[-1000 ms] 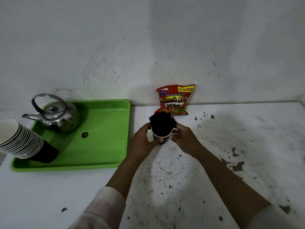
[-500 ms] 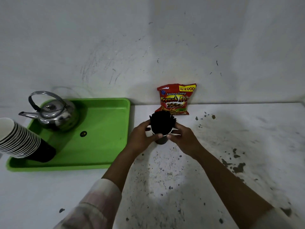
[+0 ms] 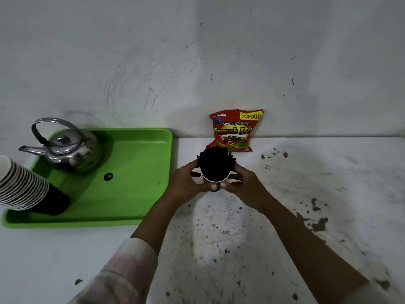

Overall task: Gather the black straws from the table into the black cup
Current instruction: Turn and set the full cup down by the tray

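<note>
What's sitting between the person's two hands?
In the head view, a black paper cup crammed with black straws sits between the left hand and right hand, both gripping it.

Snack bag (image 3: 235, 131) just behind cup (image 3: 215, 183)

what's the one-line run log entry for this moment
stage: straws bundled upright in black cup | left hand: on cup | right hand: on cup | loose straws on table: none visible

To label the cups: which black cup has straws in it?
The black cup held between both hands on the white table; black straws fill it. The stacked cups on the green tray hold none.
</note>
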